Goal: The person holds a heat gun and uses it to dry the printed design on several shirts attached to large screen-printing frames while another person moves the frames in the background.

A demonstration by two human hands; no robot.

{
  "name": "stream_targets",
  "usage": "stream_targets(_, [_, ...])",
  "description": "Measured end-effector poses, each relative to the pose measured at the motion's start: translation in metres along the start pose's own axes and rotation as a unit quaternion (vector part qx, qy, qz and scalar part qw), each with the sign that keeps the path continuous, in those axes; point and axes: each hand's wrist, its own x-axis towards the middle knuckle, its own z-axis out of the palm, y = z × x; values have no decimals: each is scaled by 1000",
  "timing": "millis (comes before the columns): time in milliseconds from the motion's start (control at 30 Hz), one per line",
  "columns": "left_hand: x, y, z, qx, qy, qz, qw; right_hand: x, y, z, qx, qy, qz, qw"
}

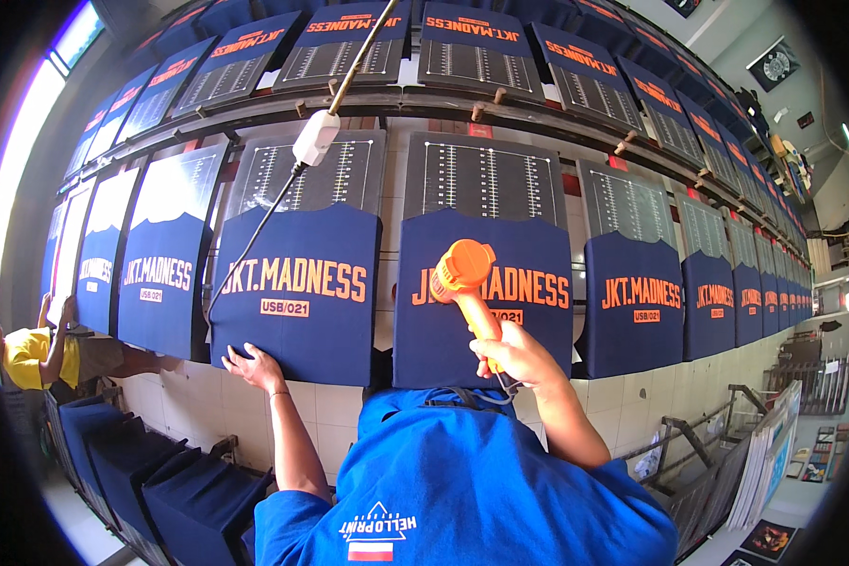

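Observation:
In my right hand (521,355) is the handle of an orange hair dryer (470,300), its round head above a navy printed shirt (424,354). The dryer covers part of that shirt's orange lettering, and a grey cord (507,387) trails from the grip. My left hand (255,368) lies with fingers spread on the lower edge of the neighbouring navy shirt (297,335). Both shirts are stretched over dark boards with white ruled marks; the upper part of each board (481,174) shows bare.
A white socket connector (317,138) hangs on a cable over the left board. More shirt-covered boards (632,302) run along both sides and in a far row (481,47). A person in yellow (33,358) works at far left. Dark covered boards (203,495) stand behind me at lower left.

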Motion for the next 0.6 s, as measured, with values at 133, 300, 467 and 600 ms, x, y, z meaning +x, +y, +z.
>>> stream_targets(133, [-1, -1, -1, -14, 3, -8, 1000, 8, 2, -10, -22, -30, 15, 999])
stream_targets(300, [0, -3, 0, 11, 4, -5, 1000, 20, 5, -11, -16, -31, 2, 999])
stream_targets(467, [-2, 1, -2, -1, 2, -15, 1000, 28, -6, -11, 15, 0, -27, 1000])
stream_targets(600, [-2, 1, -4, 6, 4, -13, 1000, 31, -14, -10, 29, 1, -34, 999])
